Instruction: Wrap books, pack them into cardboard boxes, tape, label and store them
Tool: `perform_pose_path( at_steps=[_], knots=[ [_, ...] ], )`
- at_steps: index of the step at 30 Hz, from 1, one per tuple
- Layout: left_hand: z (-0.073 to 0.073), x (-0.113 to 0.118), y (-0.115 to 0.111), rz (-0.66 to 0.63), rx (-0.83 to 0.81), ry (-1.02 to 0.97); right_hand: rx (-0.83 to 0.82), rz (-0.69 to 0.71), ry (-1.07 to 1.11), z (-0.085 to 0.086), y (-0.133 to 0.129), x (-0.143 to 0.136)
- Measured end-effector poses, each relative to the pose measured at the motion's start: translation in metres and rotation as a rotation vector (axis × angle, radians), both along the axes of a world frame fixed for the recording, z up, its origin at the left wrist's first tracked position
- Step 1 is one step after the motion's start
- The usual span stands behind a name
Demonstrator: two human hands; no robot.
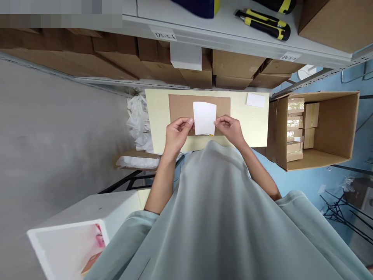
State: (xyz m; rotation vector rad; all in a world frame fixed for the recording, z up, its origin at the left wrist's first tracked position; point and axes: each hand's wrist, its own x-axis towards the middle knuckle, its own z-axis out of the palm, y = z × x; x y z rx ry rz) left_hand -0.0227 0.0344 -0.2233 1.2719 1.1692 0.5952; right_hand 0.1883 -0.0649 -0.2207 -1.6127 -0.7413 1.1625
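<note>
Between my two hands is a white sheet of paper [204,118], slightly curved, with a small yellow mark at its lower edge. My left hand [178,133] pinches its left edge between thumb and fingers. At the right edge, my right hand [230,129] has thumb and forefinger closed on the paper. Under the sheet lies a flat brown cardboard piece [180,107], which rests on the pale yellow tabletop [250,128]. Whether the sheet touches the cardboard I cannot tell.
A small white paper [255,100] lies at the table's far right. An open cardboard box [335,132] holding smaller boxes stands to the right. Plastic bags [136,116] are at the left. Utility knives [264,24] lie on the shelf [204,29] above. A white foam box [87,214] is lower left.
</note>
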Motion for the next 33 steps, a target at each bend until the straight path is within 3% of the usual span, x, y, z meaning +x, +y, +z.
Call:
perform_pose_path(
  at_steps=[4,11,15,33],
  knots=[
    [-0.018,0.001,0.008,-0.03,0.066,0.038,-0.005,0.001,-0.037,-0.016,0.008,0.002],
    [-0.07,0.01,0.03,-0.055,0.11,0.157,-0.086,0.025,-0.179,-0.064,0.031,0.009],
    [-0.088,0.012,0.034,-0.086,0.176,0.232,-0.122,0.036,-0.238,-0.078,0.033,0.007],
    [-0.109,0.007,0.023,-0.087,0.279,0.29,-0.116,0.128,-0.516,-0.083,0.029,0.001]
  ],
)
